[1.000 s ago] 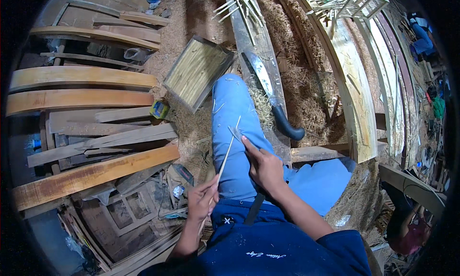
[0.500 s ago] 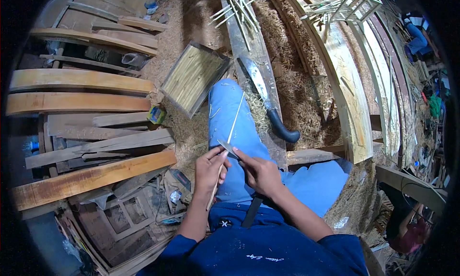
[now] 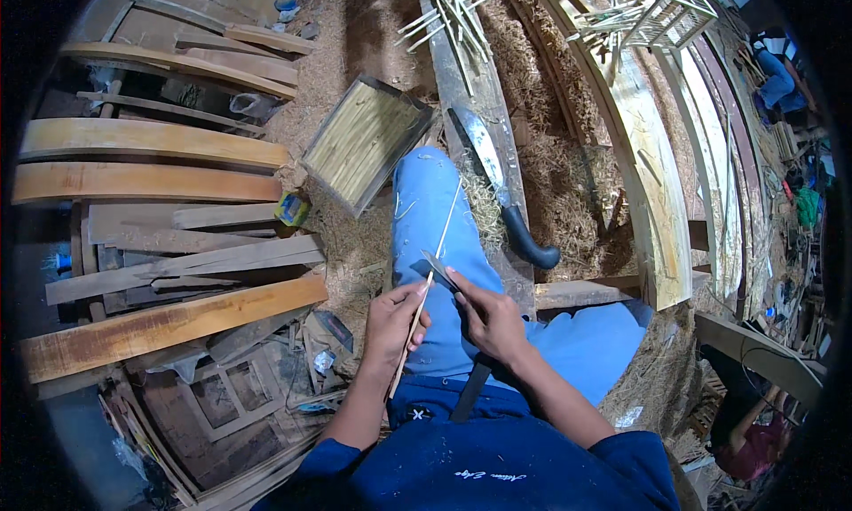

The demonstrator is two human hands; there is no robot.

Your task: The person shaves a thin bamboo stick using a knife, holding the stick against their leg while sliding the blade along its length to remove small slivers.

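My left hand (image 3: 390, 323) pinches a thin pale wooden stick (image 3: 451, 211) that slants from near my waist up over my thigh. My right hand (image 3: 493, 323) grips a small knife (image 3: 437, 268); its short pointed blade lies against the stick, just beyond my left fingertips. The knife's handle is hidden in my fist. A large machete (image 3: 484, 149) with a curved black handle rests on the narrow plank (image 3: 454, 76) right of my knee. Curled shavings cling to my blue trousers (image 3: 426, 187).
A shallow wooden tray (image 3: 366, 145) sits beyond my left knee. Several thin sticks (image 3: 454, 18) lie heaped on the plank's far end. Boards (image 3: 169, 184) line the left; a long pale beam (image 3: 661, 200) curves along the right. Another person (image 3: 754, 444) is at the lower right.
The knife blade has moved slightly up and right along the stick, and its tip now points more upward. My left hand has shifted slightly right. The view has shifted a little.
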